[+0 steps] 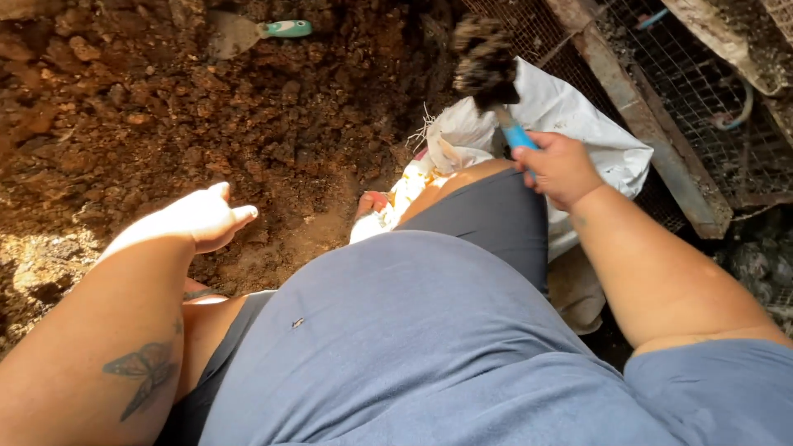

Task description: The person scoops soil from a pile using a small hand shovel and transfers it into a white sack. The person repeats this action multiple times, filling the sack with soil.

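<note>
Blue-handled trowel (pixel 496 91) in the right hand (pixel 560 168); fingers wrapped tight round the handle, blade raised and heaped with dark soil, blurred, so likely mid-swing; it sits above and just beyond that hand, over the mouth of the white sack (pixel 578 124).

Left hand (pixel 206 216) empty, fingers loosely curled with the thumb out, hovering over the reddish dug soil (pixel 165 124); touching nothing that I can see.

Risks as I judge them:
- load is piled above the blade edges; any tilt or jerk of the right wrist sheds clods onto the grey shorts (pixel 487 215) or the ground beside the sack rather than into it;
- sack mouth is slack and partly folded just under the right hand; nothing holds it open, so soil can land on the fold and slide off;
- wire mesh frame (pixel 686 107) stands close beyond the right hand; a wide swing could clip it and dump the load;
- second trowel with a green handle (pixel 256 31) lies well beyond the left hand, out of easy reach;
- bare foot (pixel 372 201) near the sack's edge sits under the drop path.
</note>
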